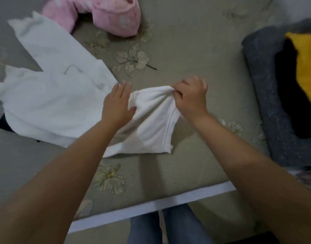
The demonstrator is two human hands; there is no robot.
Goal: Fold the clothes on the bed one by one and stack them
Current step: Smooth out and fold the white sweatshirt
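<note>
- Nearest to you, at the bottom of the view, your blue denim trouser legs stand against the bed's near side, just below the white strip edging the mattress.
- That white strip runs slantwise from lower left up to the right; it is the near limit of the grey-green quilted bedspread with embroidered pale flowers.
- Between the strip and the cloth in your hands lies a band of bare bedspread, with one embroidered flower on its left part.
- Your two bare forearms reach in from the lower corners and meet at the middle of the bed.
- Your right hand is curled and pinches a bunched fold at the top of the small white knit garment with a stitched hem; the garment's lower edge rests on the bedspread.
- Your left hand has straight fingers laid flat against that garment's left side, thumb touching the cloth, gripping nothing.
- Just left of your left hand, the large white spread-out garment lies flat, its right edge touching or just beside the small one; I cannot tell which.
- A dark cloth peeks from under its left edge.
- To your right, well apart, a grey-blue fuzzy blanket bounds the open room, with a black cloth and a yellow cloth on it.
- Between hands and blanket the bedspread lies bare.
- Farthest, at the top, sits a crumpled pink padded garment, near the large white garment's upper end.
</note>
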